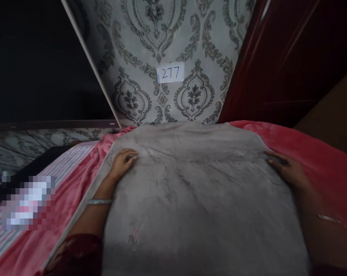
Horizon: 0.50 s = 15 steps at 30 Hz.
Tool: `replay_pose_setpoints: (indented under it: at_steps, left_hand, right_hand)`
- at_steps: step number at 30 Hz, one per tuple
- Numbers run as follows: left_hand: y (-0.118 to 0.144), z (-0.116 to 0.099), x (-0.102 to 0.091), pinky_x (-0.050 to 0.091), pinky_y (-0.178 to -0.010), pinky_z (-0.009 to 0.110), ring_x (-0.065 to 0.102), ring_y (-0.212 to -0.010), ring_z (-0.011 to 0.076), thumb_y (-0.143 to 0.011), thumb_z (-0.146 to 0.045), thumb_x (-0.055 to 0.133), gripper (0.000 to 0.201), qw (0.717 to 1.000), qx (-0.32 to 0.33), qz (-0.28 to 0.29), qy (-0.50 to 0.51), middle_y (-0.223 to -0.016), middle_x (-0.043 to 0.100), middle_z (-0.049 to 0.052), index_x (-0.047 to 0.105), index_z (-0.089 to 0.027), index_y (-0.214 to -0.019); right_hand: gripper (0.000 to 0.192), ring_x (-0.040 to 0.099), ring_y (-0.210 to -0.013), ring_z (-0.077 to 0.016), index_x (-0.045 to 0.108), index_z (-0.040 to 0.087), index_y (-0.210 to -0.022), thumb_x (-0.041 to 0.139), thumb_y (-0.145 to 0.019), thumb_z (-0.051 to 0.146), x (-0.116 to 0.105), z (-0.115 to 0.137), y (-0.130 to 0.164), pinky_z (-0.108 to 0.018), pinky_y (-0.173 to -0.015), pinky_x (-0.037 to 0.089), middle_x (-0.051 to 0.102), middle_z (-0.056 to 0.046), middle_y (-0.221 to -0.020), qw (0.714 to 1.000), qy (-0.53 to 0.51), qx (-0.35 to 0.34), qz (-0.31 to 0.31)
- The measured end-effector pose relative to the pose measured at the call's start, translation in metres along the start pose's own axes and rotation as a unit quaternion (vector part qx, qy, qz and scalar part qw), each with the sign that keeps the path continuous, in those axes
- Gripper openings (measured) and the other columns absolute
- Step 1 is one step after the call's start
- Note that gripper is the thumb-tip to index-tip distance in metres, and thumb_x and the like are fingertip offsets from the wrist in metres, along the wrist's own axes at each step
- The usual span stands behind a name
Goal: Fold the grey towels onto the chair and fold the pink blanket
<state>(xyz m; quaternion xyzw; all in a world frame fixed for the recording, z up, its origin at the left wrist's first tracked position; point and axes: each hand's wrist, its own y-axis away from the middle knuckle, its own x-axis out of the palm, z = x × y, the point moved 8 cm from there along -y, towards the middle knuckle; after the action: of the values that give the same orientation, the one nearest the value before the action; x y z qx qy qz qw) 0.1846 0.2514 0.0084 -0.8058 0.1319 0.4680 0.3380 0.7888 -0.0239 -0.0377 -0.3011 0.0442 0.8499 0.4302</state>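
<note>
**Grey cloth [202, 199] lies spread over a pink blanket [279, 140]**

The grey cloth lies almost flat, with several creases and one small pinkish mark in its nearer left part. The left hand [123, 163] rests on its left side, the fingers bent. The right hand [290, 168] is at its right edge, the fingers also curled. For both hands, I cannot tell whether the fingers pinch the fabric. Striped bedding [72, 159] shows left of the cloth. Beyond its far edge stands patterned wallpaper [194, 96], which bears a paper label [170, 73] reading "277".
</note>
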Motion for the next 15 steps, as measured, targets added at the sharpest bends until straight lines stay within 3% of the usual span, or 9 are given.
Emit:
replay_pose_setpoints:
  at_steps: [6, 11, 15]
  left_hand:
    - [-0.001, -0.011, 0.027, 0.044, -0.105, 0.038, 0.063, -0.109, 0.0208, -0.083, -0.030, 0.066, 0.018, 0.993, 0.032, 0.111, 0.023, -0.110, 0.071, 0.006, 0.069, -0.021, -0.098]
    - [-0.002, -0.012, 0.033, 0.044, -0.100, 0.038, 0.060, -0.103, 0.0214, -0.084, -0.023, 0.061, 0.006, 0.993, 0.009, 0.121, -0.005, -0.101, 0.069, 0.007, 0.066, -0.021, -0.088]
    - [-0.004, -0.017, 0.034, 0.045, -0.095, 0.040, 0.058, -0.100, 0.0242, -0.086, -0.019, 0.052, 0.011, 0.993, -0.015, 0.106, -0.048, -0.094, 0.066, 0.009, 0.061, -0.021, -0.080]
  right_hand:
    - [0.025, 0.064, -0.115, -0.0297, 0.075, 0.026, -0.094, 0.064, -0.072, 0.025, -0.007, -0.004, -0.001, -0.042, -0.105, 0.045, 0.073, -0.010, -0.116, 0.999, 0.018, -0.009, -0.029]
    - [0.028, 0.064, -0.116, -0.0296, 0.076, 0.027, -0.098, 0.062, -0.075, 0.031, -0.017, -0.009, -0.002, -0.042, -0.103, 0.046, 0.073, -0.011, -0.118, 0.998, 0.003, -0.001, -0.070]
    - [0.033, 0.067, -0.107, -0.0306, 0.076, 0.024, -0.102, 0.059, -0.075, 0.029, -0.024, -0.015, -0.006, -0.045, -0.097, 0.049, 0.074, -0.014, -0.111, 0.992, 0.030, 0.008, -0.119]
